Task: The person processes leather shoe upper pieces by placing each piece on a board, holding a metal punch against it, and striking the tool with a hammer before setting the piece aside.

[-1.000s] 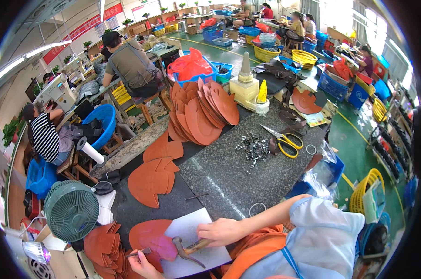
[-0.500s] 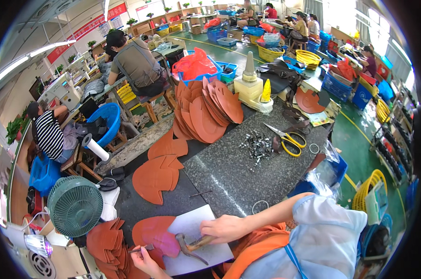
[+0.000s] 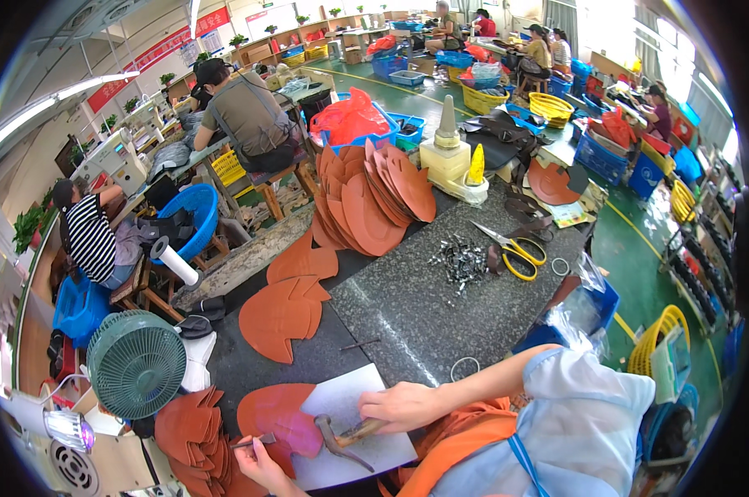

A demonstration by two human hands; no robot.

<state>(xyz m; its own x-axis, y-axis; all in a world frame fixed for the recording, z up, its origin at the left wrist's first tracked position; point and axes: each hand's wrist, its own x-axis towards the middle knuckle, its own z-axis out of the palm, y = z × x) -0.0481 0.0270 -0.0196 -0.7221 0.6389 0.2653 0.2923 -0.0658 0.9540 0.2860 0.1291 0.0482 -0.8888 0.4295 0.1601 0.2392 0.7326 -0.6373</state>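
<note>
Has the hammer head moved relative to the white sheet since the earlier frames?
Yes. The hammer head has come down from above the white sheet onto the red piece, right hand gripping its handle.

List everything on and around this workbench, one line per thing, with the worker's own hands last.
Hammer: one, wooden handle, metal head, on the white sheet, in the right hand.
White sheet: one, near edge of the bench.
Pink leather piece: one, partly on the sheet.
Small thin tool: one, dark, in the left hand.
Brown leather pieces: many; fanned stack at far side, loose ones mid-bench, pile at lower left.
Scissors: one, yellow handles, right side of the bench.
Metal clips: one heap, grey, beside the scissors.
Fan: one, green, left of the bench.
Left hand: holds the thin tool.
Right hand: grips the hammer handle.
</note>
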